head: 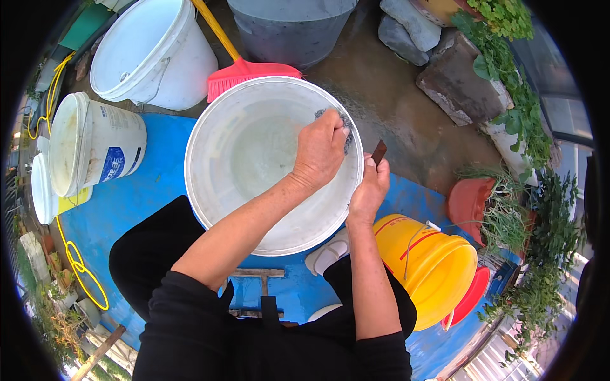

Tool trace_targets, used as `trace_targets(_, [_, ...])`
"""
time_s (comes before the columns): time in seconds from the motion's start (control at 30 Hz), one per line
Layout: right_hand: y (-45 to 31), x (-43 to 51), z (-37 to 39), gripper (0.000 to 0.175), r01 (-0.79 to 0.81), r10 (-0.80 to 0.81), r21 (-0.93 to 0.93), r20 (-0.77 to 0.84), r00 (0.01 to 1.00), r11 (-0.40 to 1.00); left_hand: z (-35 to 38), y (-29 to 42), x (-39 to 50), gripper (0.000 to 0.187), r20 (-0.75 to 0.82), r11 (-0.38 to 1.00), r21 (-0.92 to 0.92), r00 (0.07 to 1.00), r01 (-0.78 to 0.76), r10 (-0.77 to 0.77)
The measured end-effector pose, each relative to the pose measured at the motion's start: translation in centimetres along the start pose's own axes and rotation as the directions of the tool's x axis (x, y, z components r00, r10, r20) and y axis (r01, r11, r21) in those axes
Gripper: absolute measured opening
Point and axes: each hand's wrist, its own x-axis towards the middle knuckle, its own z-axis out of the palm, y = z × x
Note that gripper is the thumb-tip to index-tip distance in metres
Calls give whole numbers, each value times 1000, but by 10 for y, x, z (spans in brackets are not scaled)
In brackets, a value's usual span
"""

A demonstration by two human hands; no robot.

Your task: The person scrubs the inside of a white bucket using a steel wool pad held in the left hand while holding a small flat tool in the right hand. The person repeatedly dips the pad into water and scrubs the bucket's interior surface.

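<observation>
A large white plastic bucket [219,190] stands before me, its open mouth facing up and a pale, cloudy-looking bottom inside. My left hand [321,147] is closed on a grey metal scouring pad [349,138], pressed to the inner wall at the bucket's right side. My right hand [369,190] is at the outside of the right rim and holds a flat dark brown piece [379,152] between thumb and fingers; its material cannot be told. Some of the right fingers are hidden from view.
A red broom [257,70] touches the bucket's far side, near a big grey tub [290,38]. White buckets [190,71] [128,143] stand left on the blue sheet [162,157]. A yellow bucket [419,266] lies tilted at right, near a terracotta planter [467,205] and stone blocks [457,81].
</observation>
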Motion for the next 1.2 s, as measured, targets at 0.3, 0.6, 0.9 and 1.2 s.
trace_targets(0.3, [1,1,-2,16,4,-4,5,-5,1000,1000,-4,7,3,14,59,992,-14,991,122,-121])
trace_targets(0.6, [1,2,-1,17,33,-34,-31,-17,999,999,-6,4,-36,14,268,989,-46,956,138,-121])
trace_targets(0.9, [2,2,-1,18,51,-51,-47,-5,999,998,-11,7,-30,11,394,970,-35,896,240,-207])
trace_targets(1.2, [-5,-3,2,17,20,-20,-3,19,1000,1000,15,-106,-5,6,292,859,501,915,103,-279])
